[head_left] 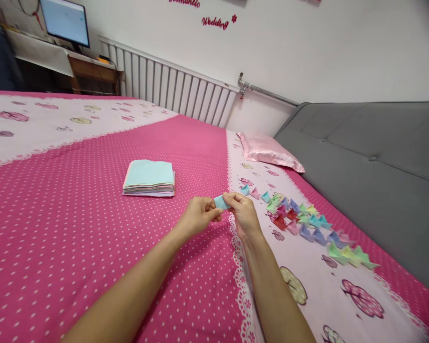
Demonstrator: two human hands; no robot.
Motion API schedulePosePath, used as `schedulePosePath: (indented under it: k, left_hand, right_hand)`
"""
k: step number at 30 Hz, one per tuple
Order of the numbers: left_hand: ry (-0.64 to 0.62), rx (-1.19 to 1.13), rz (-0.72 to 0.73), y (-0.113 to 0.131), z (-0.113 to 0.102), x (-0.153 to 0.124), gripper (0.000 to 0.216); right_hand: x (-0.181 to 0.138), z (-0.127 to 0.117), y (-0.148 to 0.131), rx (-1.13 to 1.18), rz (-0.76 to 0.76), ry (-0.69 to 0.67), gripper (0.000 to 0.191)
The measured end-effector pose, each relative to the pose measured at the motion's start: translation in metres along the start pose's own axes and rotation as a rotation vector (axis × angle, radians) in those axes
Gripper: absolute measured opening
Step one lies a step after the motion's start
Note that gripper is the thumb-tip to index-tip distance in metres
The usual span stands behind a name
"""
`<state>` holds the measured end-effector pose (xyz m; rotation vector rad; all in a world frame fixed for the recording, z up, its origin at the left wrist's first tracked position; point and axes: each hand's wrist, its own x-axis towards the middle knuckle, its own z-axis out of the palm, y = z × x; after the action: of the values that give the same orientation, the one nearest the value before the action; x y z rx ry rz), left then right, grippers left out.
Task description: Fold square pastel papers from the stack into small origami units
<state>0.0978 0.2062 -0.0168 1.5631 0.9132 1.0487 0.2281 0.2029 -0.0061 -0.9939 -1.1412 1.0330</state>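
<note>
Between my two hands is a small folded piece of light blue paper (pixel 221 202), held above the pink dotted bedspread. My left hand (pixel 197 214) pinches its left end between thumb and fingers. At the other end, my right hand (pixel 243 209) grips the paper the same way. The fingers cover both ends, so only the middle of the fold shows. To the left lies a stack of square coloured paper (pixel 149 174), with a light blue sheet on top. Right of my hands, several folded paper boats (pixel 293 214) in many colours sit in rows on the bed.
A pink satin pillow (pixel 270 151) rests near the grey padded headboard (pixel 364 143). A white radiator (pixel 171 78) runs along the wall behind the bed. At the far left, a monitor (pixel 65 24) stands on a desk (pixel 93 69).
</note>
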Motion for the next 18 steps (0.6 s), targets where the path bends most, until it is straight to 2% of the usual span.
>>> schedulePosePath:
  k: [6,11,14,18]
  left_hand:
    - [0.003,0.087,0.01,-0.004,-0.002,0.002,0.018]
    - [0.115,0.384,0.024,-0.007,-0.005,0.003,0.019]
    - [0.151,0.434,0.005,-0.008,-0.007,0.002,0.018]
    - [0.219,0.478,-0.028,-0.012,-0.01,0.002,0.019]
  right_hand:
    - [0.0,-0.001,0.0,-0.111,-0.033,-0.038,0.019]
    - [0.0,-0.004,0.0,-0.253,-0.075,-0.123,0.016]
    - [0.001,-0.006,0.002,-0.275,-0.076,-0.179,0.021]
    - [0.004,-0.008,0.009,-0.355,-0.122,-0.171,0.022]
